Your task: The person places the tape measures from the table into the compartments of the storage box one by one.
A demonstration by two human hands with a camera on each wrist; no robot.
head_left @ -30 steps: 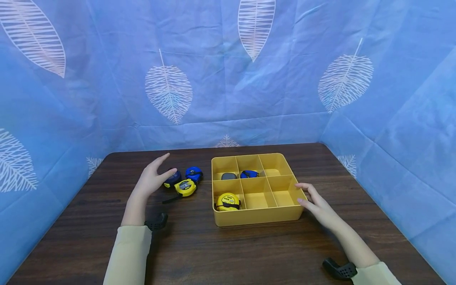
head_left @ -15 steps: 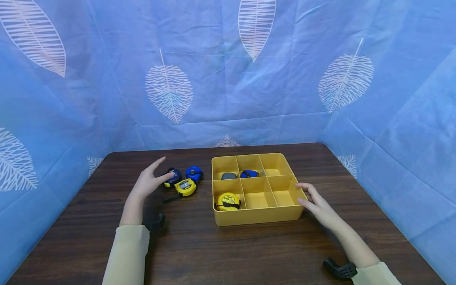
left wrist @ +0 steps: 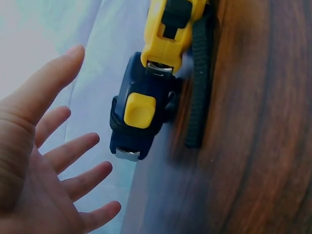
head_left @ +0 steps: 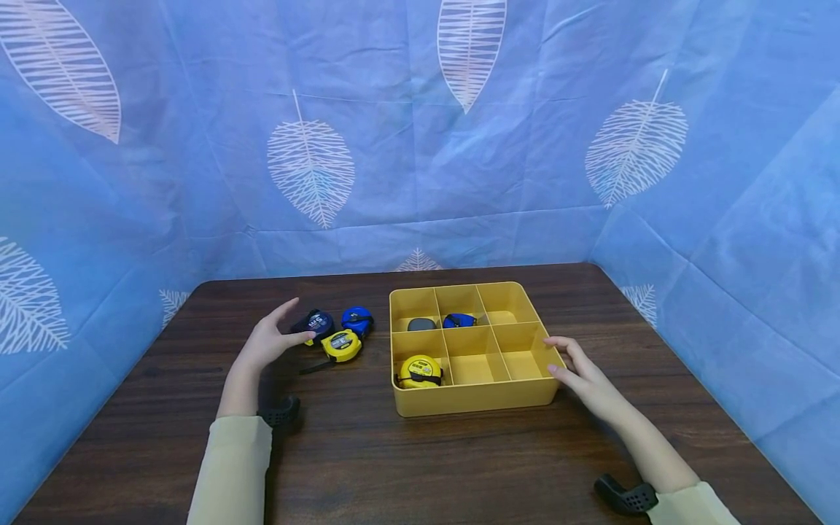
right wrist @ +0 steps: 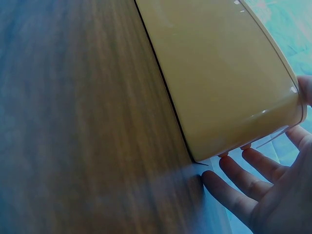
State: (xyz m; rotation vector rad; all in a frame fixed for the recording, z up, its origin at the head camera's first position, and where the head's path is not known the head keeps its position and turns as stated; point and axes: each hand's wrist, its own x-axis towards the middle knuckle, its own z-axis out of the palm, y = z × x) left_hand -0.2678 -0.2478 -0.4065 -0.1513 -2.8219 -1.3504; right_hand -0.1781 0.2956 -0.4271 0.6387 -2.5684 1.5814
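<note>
My left hand (head_left: 261,346) is just left of a navy tape measure with yellow trim (head_left: 319,323). In the left wrist view its thumb and fingers are spread, with a gap between them and the navy tape measure (left wrist: 134,80). Against that one lies a yellow tape measure (head_left: 343,346) with a black strap, and a blue tape measure (head_left: 357,321) sits behind. My right hand (head_left: 590,386) touches the right side of a yellow divided box (head_left: 475,399), its fingertips along the wall and the thumb near the rim.
Inside the box, a yellow tape measure (head_left: 421,370) occupies the front left compartment. A grey object (head_left: 421,324) lies in the back left one and a blue tape measure (head_left: 459,321) in the back middle. A blue leaf-print cloth (head_left: 407,168) surrounds the dark wooden table (head_left: 367,467).
My left hand has moved slightly left and down toward the near side, uncovering more of the navy tape measure, which now faces up with its label showing. The right hand and box stay put.
</note>
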